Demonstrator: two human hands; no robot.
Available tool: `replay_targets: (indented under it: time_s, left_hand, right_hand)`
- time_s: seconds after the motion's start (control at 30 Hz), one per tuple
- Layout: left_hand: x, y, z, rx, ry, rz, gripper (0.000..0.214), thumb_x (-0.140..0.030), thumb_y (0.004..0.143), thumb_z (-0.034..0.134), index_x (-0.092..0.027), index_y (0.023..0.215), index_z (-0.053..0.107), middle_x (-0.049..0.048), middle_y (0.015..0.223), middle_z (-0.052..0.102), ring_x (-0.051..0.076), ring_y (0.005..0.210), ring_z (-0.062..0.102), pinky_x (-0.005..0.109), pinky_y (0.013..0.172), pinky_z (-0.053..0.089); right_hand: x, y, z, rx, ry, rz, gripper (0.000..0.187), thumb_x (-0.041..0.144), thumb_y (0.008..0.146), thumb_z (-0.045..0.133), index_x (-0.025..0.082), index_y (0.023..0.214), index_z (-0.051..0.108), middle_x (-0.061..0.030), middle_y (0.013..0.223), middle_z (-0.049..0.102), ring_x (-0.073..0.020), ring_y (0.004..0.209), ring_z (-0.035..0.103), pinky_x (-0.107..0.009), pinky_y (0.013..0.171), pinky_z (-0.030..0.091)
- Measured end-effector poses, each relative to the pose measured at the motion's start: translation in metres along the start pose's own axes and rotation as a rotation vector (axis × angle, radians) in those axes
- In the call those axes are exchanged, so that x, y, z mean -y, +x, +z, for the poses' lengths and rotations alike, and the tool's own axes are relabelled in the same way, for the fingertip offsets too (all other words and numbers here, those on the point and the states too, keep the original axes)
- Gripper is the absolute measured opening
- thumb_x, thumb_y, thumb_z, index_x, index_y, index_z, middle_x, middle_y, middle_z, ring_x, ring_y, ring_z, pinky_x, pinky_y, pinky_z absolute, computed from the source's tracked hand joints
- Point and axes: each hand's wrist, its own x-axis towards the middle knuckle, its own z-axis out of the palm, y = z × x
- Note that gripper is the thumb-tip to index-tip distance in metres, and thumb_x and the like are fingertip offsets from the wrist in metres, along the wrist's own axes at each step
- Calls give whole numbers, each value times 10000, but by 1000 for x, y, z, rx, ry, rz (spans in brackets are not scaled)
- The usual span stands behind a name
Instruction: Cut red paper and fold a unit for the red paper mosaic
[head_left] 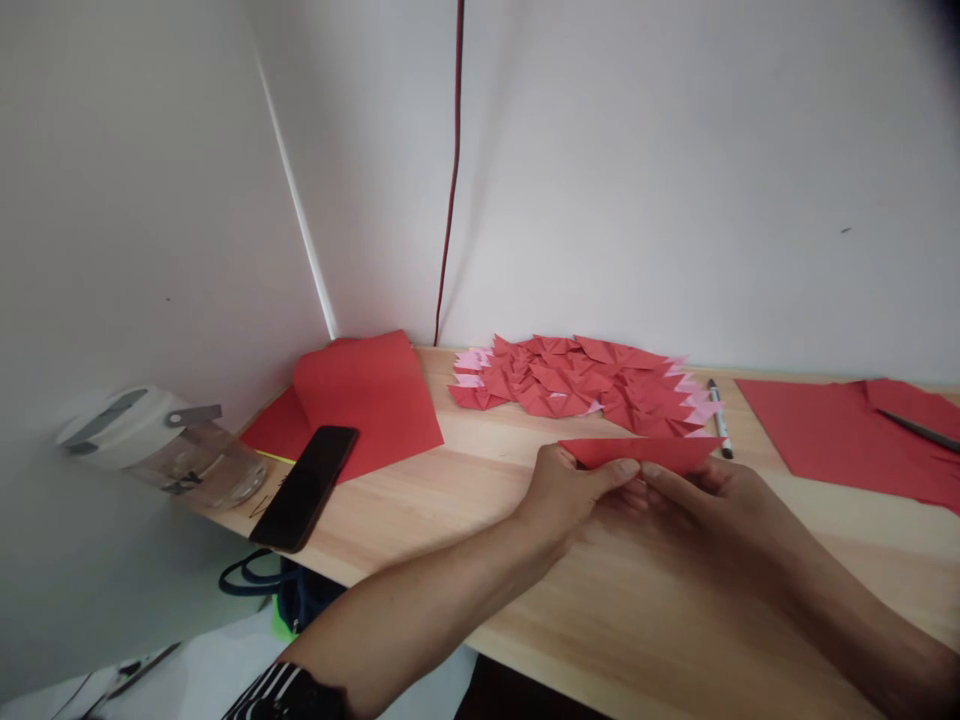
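Between both hands, above the wooden table, is a piece of red paper (637,452) with a straight upper edge. My left hand (574,485) pinches its left part, the thumb lying along the front. On the other side my right hand (701,495) grips the paper, its thumb tip close to the left one. The fingers behind the paper are partly hidden. Just beyond lies a spread of folded red paper pieces (562,375), some with pink sides showing. A white marker (720,418) with dark ends rests to the right of these pieces.
Red sheets (367,400), one curled over, lie at the left, with a black phone (304,490) by them. A clear bottle (195,455) with a white lid stands tilted-looking at the left edge. At right, scissors (919,430) rest on red paper (825,430). A cable (450,200) hangs along the wall.
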Motion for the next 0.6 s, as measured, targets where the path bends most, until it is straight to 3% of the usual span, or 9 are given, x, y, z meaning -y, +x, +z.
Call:
replay_targets:
  time_s: [0.1, 0.27, 0.47, 0.6]
  left_hand:
    - [-1, 0, 0, -7, 13, -2, 381, -383, 556, 815, -67, 746, 718, 69, 615, 670, 130, 526, 601, 298, 610, 521]
    - [1, 0, -1, 18, 48, -35, 327, -356, 596, 794, -75, 740, 708, 65, 617, 665, 126, 512, 599, 283, 577, 501]
    - [1, -1, -1, 33, 136, -26, 278, -345, 642, 757, -84, 718, 699, 60, 611, 657, 123, 512, 602, 265, 559, 494]
    - [1, -2, -1, 99, 124, -61, 313, -373, 639, 759, -83, 740, 697, 82, 674, 674, 143, 556, 623, 257, 527, 492]
  right_hand:
    - [8, -2, 0, 101, 103, 75, 437, 599, 691, 656, 193, 571, 550, 14, 473, 480, -112, 452, 394, -247, 427, 273]
    - [17, -3, 0, 107, 259, 124, 453, 637, 702, 626, 195, 613, 587, 2, 522, 495, -120, 478, 400, -261, 439, 289]
    - [20, -5, -1, 89, 150, 60, 492, 647, 746, 571, 194, 554, 560, 11, 500, 461, -114, 478, 356, -272, 460, 261]
    - [21, -5, -2, 53, 131, 101, 493, 613, 758, 576, 196, 512, 482, 16, 500, 457, -116, 485, 378, -268, 471, 284]
